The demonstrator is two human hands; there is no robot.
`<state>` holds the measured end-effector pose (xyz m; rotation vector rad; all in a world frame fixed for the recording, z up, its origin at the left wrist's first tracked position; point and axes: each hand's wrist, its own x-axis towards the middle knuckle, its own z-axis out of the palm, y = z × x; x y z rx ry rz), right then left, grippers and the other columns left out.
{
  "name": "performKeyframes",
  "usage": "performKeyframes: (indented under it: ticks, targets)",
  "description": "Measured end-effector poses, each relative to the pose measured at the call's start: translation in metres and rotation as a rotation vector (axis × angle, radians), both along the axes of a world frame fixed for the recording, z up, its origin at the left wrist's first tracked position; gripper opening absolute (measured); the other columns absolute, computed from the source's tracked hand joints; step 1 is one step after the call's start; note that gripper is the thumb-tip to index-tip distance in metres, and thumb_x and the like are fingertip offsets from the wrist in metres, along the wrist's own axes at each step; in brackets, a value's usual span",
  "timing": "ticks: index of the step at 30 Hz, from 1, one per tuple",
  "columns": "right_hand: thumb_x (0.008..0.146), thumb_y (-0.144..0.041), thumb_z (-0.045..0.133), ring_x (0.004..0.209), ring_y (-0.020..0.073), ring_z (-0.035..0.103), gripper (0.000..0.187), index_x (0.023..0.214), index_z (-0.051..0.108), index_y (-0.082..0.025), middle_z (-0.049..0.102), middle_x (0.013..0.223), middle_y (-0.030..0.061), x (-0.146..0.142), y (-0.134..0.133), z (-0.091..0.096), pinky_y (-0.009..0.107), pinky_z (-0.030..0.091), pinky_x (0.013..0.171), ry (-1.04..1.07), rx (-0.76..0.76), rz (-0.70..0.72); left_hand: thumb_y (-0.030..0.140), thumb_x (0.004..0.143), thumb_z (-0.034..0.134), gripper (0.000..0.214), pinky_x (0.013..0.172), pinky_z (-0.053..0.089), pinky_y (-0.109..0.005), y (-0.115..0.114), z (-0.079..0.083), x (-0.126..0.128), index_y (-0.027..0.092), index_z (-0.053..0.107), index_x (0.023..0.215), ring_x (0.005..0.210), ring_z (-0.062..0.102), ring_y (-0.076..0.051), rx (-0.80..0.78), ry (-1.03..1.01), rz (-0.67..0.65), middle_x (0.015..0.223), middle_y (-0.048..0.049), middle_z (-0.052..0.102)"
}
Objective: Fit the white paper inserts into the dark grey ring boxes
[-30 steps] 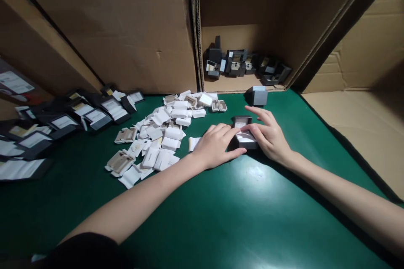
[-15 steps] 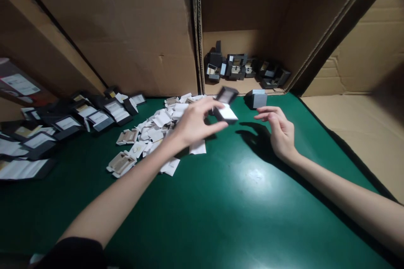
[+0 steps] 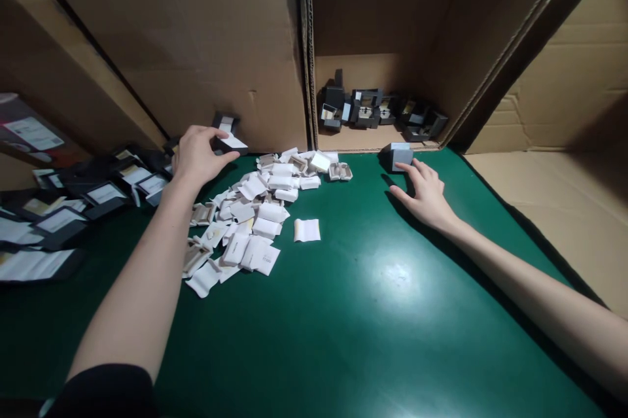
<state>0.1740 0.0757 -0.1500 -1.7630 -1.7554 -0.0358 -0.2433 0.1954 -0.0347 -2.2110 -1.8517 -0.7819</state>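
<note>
My left hand [image 3: 197, 155] is raised at the left back of the green table and grips a small open dark box [image 3: 228, 135] with a white insert, above a row of open dark boxes [image 3: 98, 192]. My right hand [image 3: 424, 194] lies on the table with its fingers spread, its fingertips at a closed grey box [image 3: 398, 155]. Between my arms is a heap of small white and beige folded cards [image 3: 250, 209]. One white card [image 3: 307, 229] lies apart from the heap.
The green table top [image 3: 373, 313] is walled by cardboard sheets. An open cardboard box [image 3: 373, 45] at the back holds several dark open boxes [image 3: 377, 110]. Flat cardboard [image 3: 564, 209] lies to the right.
My left hand lifted the open dark box from the table's middle and carried it left to the back. My right hand let go and moved back to the grey box.
</note>
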Motion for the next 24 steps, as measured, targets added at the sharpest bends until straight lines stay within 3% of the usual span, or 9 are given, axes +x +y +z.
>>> performKeyframes:
  ticks: [6, 12, 16, 19, 21, 24]
  targets:
    - [0.084, -0.052, 0.051, 0.138, 0.042, 0.025, 0.054, 0.134, 0.049, -0.031, 0.038, 0.147, 0.0158, 0.008, 0.004, 0.0, 0.068, 0.028, 0.099, -0.037, -0.12, -0.027, 0.063, 0.063, 0.075, 0.057, 0.094, 0.039, -0.055, 0.011, -0.012, -0.014, 0.02, 0.065, 0.099, 0.105, 0.05, -0.03, -0.145, -0.017, 0.021, 0.105, -0.0057, 0.051]
    - [0.082, -0.055, 0.052, 0.134, 0.0406, 0.033, 0.055, 0.132, 0.052, -0.031, 0.044, 0.143, 0.0126, 0.014, 0.008, 0.0, 0.066, 0.03, 0.1, -0.009, -0.129, 0.026, 0.068, 0.053, 0.07, 0.062, 0.089, 0.039, -0.05, 0.033, -0.03, -0.028, 0.018, 0.069, 0.088, 0.101, 0.055, -0.03, -0.211, -0.047, -0.025, 0.083, -0.0053, 0.053]
    - [0.08, -0.055, 0.054, 0.13, 0.0379, 0.038, 0.054, 0.128, 0.056, -0.03, 0.051, 0.134, 0.0131, 0.013, 0.007, 0.003, 0.063, 0.03, 0.101, 0.043, -0.16, 0.006, 0.054, 0.057, 0.075, 0.051, 0.091, 0.04, -0.053, 0.023, -0.021, -0.02, 0.019, 0.068, 0.094, 0.106, 0.053, -0.033, -0.206, -0.035, 0.079, 0.098, -0.0076, 0.054]
    - [0.079, -0.054, 0.055, 0.121, 0.0345, 0.046, 0.048, 0.119, 0.062, -0.029, 0.056, 0.122, 0.0122, 0.012, 0.005, 0.007, 0.057, 0.035, 0.1, 0.122, -0.157, -0.022, 0.039, 0.067, 0.072, 0.038, 0.092, 0.042, -0.058, 0.009, -0.007, -0.008, 0.021, 0.065, 0.1, 0.11, 0.05, -0.036, -0.106, -0.034, 0.129, 0.111, -0.0097, 0.052]
    - [0.079, -0.052, 0.054, 0.119, 0.033, 0.047, 0.046, 0.118, 0.062, -0.029, 0.058, 0.12, 0.0108, 0.011, 0.004, 0.009, 0.055, 0.036, 0.101, 0.161, -0.152, -0.018, 0.035, 0.073, 0.066, 0.028, 0.093, 0.043, -0.056, 0.001, 0.001, 0.002, 0.023, 0.065, 0.098, 0.112, 0.05, -0.035, -0.017, -0.037, 0.094, 0.112, -0.0096, 0.052]
    - [0.08, -0.051, 0.056, 0.129, 0.0331, 0.04, 0.05, 0.126, 0.056, -0.032, 0.054, 0.132, 0.0079, 0.011, 0.004, 0.013, 0.056, 0.029, 0.107, 0.154, -0.196, 0.035, 0.033, 0.08, 0.06, 0.019, 0.096, 0.045, -0.049, -0.011, 0.01, 0.025, 0.023, 0.064, 0.096, 0.108, 0.052, -0.029, 0.122, -0.041, -0.061, 0.109, -0.0068, 0.056]
